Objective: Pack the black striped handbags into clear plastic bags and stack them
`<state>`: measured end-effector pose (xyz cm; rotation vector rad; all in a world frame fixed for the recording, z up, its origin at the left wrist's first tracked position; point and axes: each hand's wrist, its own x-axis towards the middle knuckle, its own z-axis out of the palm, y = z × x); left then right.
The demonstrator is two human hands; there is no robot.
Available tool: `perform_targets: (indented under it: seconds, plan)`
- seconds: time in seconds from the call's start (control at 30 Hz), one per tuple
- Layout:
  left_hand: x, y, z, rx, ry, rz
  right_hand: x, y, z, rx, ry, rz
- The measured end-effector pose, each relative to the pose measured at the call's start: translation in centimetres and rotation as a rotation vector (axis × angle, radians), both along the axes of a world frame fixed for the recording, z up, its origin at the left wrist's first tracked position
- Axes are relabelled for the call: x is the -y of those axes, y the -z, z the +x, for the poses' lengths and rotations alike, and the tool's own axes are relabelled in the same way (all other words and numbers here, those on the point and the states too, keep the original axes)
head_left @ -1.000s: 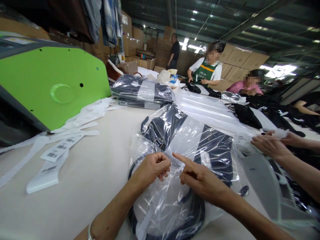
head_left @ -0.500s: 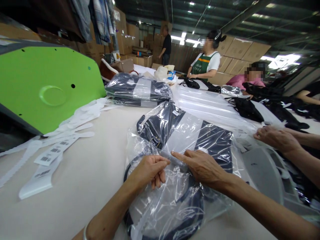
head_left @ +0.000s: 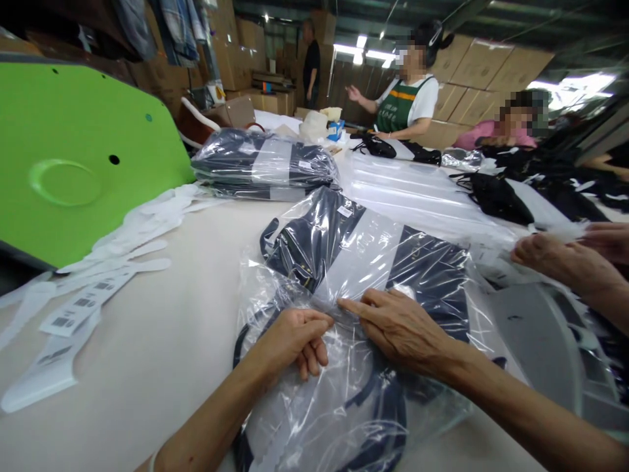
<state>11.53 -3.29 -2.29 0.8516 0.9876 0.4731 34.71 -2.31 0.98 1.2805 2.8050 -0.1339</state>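
A dark bag with a white band [head_left: 366, 252] lies in a clear plastic bag [head_left: 314, 406] on the pale table [head_left: 147, 354]. Over the fold of plastic near the middle, my left hand [head_left: 297, 337] is closed, thumb and forefinger pinched at the plastic's edge. My right hand [head_left: 398, 324] lies on the plastic just to its right, index finger stretched out and pointing left, other fingers loosely bent. The fingertips of both hands are nearly touching. Dark straps show through the plastic below my hands.
Wrapped dark bags [head_left: 268, 164] are stacked behind. White label strips [head_left: 86, 301] lie left beside a green panel [head_left: 93, 164]. At right, another person's hands [head_left: 565, 262] hold plastic above a grey curved object [head_left: 535, 341]. People stand across the table.
The camera view has shifted slightly. My hands stay at nearly the same spot on the plastic. The person in the green apron has raised a hand.
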Motion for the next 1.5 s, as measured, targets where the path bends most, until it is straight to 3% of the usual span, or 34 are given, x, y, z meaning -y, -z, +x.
perform_targets:
  seconds: [0.23,0.47,0.73,0.87,1.07,1.17,1.27,1.5]
  plan:
    - [0.1,0.2,-0.2,0.009,-0.003,-0.011,-0.3,0.5,-0.4,-0.054,0.044,0.034]
    - [0.0,0.4,-0.1,0.027,-0.008,-0.004,-0.1,2.2,-2.6,-0.121,0.154,0.192]
    - [0.5,0.0,-0.2,-0.059,0.025,0.060,-0.5,2.5,-3.3,-0.088,0.241,0.216]
    - [1.0,-0.7,-0.6,-0.230,0.068,0.263,-0.3,2.5,-3.5,-0.083,0.258,0.218]
    - [1.8,-0.3,-0.5,-0.890,0.113,1.047,0.2,2.1,-3.5,-0.070,0.240,0.251]
    - [2.0,0.2,-0.2,-1.059,0.221,1.152,0.4,2.2,-3.5,-0.055,0.210,0.276]
    - [2.0,0.5,0.0,-1.124,0.231,1.210,0.6,2.3,-3.5,-0.036,0.177,0.319]
    - [1.6,0.6,0.0,-1.129,0.286,1.250,1.3,2.2,-3.7,-0.020,0.137,0.399]
